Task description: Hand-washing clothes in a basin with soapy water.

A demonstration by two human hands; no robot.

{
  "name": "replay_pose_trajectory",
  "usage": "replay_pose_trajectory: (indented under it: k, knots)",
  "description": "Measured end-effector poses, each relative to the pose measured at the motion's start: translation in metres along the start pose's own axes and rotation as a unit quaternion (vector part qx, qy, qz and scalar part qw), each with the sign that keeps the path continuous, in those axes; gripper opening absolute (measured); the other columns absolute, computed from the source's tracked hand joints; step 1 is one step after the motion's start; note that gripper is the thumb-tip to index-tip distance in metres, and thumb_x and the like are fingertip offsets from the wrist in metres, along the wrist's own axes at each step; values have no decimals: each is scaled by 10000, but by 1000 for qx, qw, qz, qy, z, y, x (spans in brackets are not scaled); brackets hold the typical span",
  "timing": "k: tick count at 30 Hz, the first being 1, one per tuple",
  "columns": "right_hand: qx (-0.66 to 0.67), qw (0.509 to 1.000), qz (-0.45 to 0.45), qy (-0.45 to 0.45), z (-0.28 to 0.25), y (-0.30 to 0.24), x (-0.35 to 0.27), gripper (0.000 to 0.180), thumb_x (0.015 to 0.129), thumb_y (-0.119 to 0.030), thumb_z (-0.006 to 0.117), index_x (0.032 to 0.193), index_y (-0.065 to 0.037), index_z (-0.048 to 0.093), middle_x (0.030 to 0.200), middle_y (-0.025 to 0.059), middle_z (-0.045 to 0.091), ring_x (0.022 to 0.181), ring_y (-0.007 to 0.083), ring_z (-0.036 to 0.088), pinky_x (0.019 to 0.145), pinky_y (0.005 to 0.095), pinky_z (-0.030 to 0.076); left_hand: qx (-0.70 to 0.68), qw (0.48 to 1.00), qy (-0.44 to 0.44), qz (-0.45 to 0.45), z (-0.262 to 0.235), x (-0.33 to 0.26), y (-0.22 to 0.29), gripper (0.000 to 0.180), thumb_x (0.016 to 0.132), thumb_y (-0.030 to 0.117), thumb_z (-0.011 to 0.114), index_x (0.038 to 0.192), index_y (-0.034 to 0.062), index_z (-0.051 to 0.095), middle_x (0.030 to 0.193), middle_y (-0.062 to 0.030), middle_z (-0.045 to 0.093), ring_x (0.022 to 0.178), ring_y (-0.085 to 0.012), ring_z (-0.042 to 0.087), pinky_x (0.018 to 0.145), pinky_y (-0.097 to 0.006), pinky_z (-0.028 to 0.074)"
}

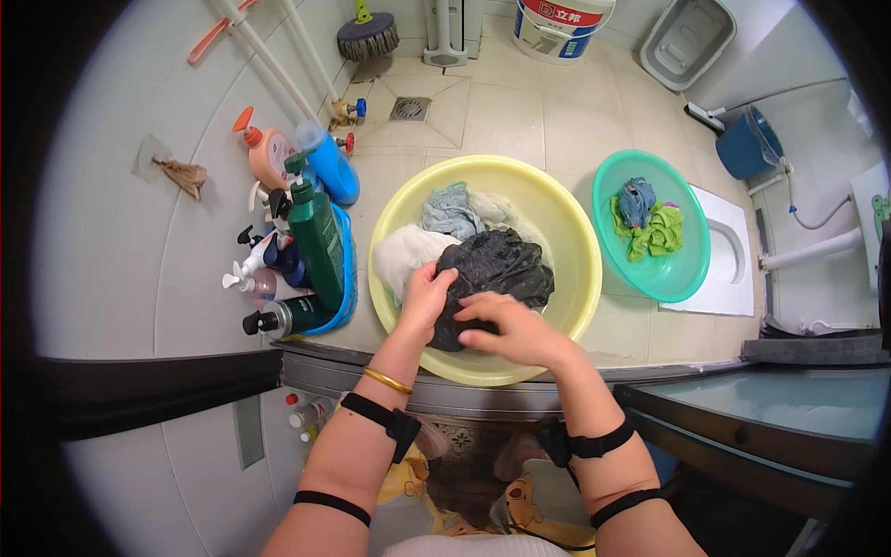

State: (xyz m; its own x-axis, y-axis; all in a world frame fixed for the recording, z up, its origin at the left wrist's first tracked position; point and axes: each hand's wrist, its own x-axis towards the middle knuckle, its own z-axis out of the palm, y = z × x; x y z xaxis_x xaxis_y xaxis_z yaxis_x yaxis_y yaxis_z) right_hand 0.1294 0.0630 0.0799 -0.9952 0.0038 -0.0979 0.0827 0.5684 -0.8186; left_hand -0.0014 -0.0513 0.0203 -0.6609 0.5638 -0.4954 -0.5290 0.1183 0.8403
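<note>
A black wet garment [497,269] lies bunched in the yellow basin [577,269] in front of me. My left hand [426,295] is closed on its left edge, thumb on top. Over its near side hovers my right hand [510,327], fingers apart and slightly curled; whether the fingertips touch the cloth I cannot tell. Beside the black garment, a white cloth [406,258] is heaped at the basin's left. Farther back are a light blue-grey cloth [451,212] and a pale cloth [492,208] in a little water.
Right of the yellow basin stands a green basin [647,280] with blue and lime-green cloths [657,232], partly over a squat toilet [733,243]. Pump bottles [316,237] crowd a blue basket [345,278] at left. A floor drain [409,110], brush [368,39] and paint bucket [557,42] are behind.
</note>
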Motion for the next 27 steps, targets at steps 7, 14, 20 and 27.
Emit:
replay_pose_trajectory:
  k: [7,14,20,27]
  knots:
    - [-16,972,87,219,-23,28,-5,275,793,-55,588,1064,-24,552,1049,150,563,1032,315,527,903,372,414,65,985,-30,155,13,-10,19,239,848,96,436,975,-26,597,890,-53,620,809,-116,554,751,-250,435]
    - [-19,963,-3,269,-11,53,5,373,765,24,513,1132,-45,519,1110,163,538,1099,333,485,946,402,386,-106,984,-105,92,21,-32,35,326,797,115,389,1005,-47,581,981,-93,615,898,-169,566,852,-279,423]
    - [-91,990,76,73,-7,52,-12,364,759,-100,603,1115,-100,528,1018,146,573,1046,308,527,874,417,423,-210,976,-54,33,22,-43,29,342,902,263,454,1067,-17,561,1026,-92,614,949,-173,578,876,-287,430]
    - [-269,935,220,76,-17,60,-26,385,733,-205,672,1089,-158,535,886,108,606,868,311,603,790,435,439,99,987,92,88,14,-43,15,269,823,198,689,965,2,572,906,-56,628,798,-99,587,735,-250,472]
